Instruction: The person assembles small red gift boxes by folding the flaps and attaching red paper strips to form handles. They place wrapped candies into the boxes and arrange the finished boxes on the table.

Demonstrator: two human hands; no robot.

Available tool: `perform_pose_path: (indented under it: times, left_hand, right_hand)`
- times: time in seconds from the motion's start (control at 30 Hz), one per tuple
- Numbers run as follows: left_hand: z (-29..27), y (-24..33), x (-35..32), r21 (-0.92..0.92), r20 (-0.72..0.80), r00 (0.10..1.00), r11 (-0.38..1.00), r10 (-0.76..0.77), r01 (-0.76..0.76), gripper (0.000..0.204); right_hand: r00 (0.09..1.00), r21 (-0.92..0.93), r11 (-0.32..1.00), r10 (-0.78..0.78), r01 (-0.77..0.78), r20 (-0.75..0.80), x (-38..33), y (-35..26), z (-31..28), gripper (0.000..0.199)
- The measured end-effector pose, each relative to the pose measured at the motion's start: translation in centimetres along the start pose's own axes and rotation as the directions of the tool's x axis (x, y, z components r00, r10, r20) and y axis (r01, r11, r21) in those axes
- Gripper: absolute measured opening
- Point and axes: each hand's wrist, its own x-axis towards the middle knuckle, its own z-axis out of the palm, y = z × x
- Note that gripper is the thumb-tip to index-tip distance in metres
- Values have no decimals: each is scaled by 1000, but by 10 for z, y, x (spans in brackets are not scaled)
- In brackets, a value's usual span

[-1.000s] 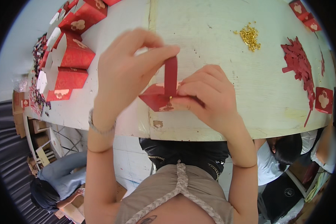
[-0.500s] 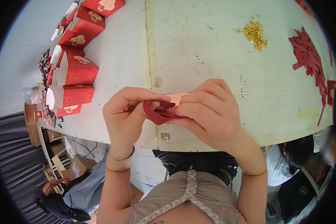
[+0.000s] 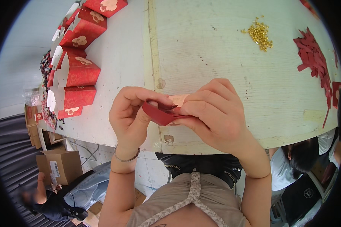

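The left hand [image 3: 134,113] and the right hand [image 3: 212,115] pinch 1 small red paper piece [image 3: 161,113] between them over the white table [image 3: 223,64]. Red boxes [image 3: 77,72] sit in a row on the left, a gold pile [image 3: 258,33] and red scraps [image 3: 314,60] far right

Bright, even daylight fills the view; the pale tabletop [image 3: 223,60] is lit flatly, close to washed out at the top, with no hard glare. Shadows are soft: a faint one lies under the left hand [image 3: 134,115] and right hand [image 3: 212,113]. Both hands are sharp, without motion blur. The fisheye lens bends the tabletop's edges and leaves a black rim around the circle. The lower left floor area looks dimmer and slightly smeared.
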Motion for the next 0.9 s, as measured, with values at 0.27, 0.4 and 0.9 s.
perform_pose_path:
  times: [0.27,0.4,0.9]
  left_hand:
    - [5,-4,-4,8,32,989,990,142,-142,15]
    - [4,-5,-9,221,69,960,935,270,-279,27]
    - [-8,4,-1,412,207,962,876,177,-250,26]
  right_hand:
    - [999,27,999,24,-24,-27,-3,2,2,28]
    - [999,80,997,11,-8,-43,-5,1,6,26]
    - [981,19,982,-187,188,-43,-5,2,8,26]
